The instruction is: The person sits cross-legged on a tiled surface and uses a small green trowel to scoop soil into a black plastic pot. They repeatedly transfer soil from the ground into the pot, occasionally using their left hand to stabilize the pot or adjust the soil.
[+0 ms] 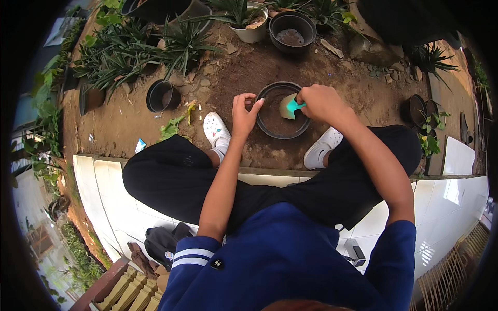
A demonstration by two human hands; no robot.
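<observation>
"What sort of place is this?"

"A small outdoor garden, bordering a white tiled floor [98,181]."

"What tells you that?"

"Bare brown soil [236,72], strewn with stones and dry leaves. Spiky green plants [124,54] grow at the far side, and a white pot [250,34] holds another."

"Any gardening gear?"

"A small black pot [163,96] stands on the ground at left. Nearer the middle, a trowel [293,107] with turquoise on it dips into a round black pot [283,137]."

"Somebody's home, then?"

"It looks like a home garden: there's a dark bag [160,243] on the tiles. Whether a house adjoins, I can't tell."
</observation>
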